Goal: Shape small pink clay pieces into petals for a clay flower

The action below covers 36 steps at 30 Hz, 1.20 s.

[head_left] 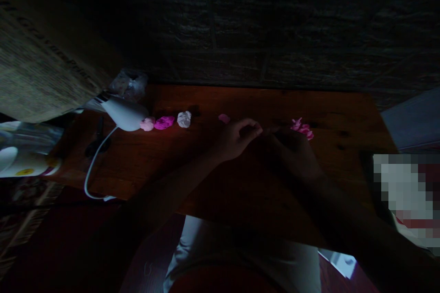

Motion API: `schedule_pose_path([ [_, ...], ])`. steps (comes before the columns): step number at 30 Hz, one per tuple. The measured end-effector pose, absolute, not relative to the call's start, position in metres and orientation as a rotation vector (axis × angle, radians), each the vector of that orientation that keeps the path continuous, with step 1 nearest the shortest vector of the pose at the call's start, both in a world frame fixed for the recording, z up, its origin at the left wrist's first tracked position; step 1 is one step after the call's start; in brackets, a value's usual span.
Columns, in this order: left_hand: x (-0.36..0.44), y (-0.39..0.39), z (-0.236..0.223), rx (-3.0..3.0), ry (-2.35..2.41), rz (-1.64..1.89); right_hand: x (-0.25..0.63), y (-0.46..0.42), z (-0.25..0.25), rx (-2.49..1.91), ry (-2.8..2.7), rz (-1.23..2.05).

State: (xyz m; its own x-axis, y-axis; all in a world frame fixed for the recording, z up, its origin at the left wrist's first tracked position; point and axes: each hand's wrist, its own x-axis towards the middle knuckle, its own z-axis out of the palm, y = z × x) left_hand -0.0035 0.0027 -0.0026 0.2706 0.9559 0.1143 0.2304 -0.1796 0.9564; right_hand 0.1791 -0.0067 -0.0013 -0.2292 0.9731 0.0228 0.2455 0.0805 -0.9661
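Over the middle of the wooden table, my left hand (239, 138) has its thumb and index fingertips pressed together. My right hand (297, 153) meets it from the right, fingers bent inward and close to the left fingertips. Whatever lies between the fingers is too dark and small to name. Behind my left hand sits a flat light-pink piece (224, 118). A cluster of pink petal-like pieces (302, 128) lies just beyond my right hand. Further left are a whitish crumpled lump (184, 119), a bright magenta lump (164, 122) and a pale pink lump (147, 123) in a row.
A white lamp-like device (125, 113) with a white cable (90, 169) rests at the table's left, near dark scissors (98, 142) and a clear plastic bag (129, 83). A printed cardboard box (51, 55) looms at upper left. A dark wall (240, 23) borders the wooden table (206, 192).
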Motion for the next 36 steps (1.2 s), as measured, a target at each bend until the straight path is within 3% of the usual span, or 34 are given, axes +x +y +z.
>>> schedule_pose_path([
  [19, -0.002, 0.006, -0.008, 1.267, 1.092, 1.039, 0.179, -0.007, 0.004, -1.227, -1.593, 1.186],
  [36, -0.003, 0.007, -0.011, 1.311, 1.046, 1.072, 0.178, -0.007, 0.006, -1.230, -1.575, 1.214],
])
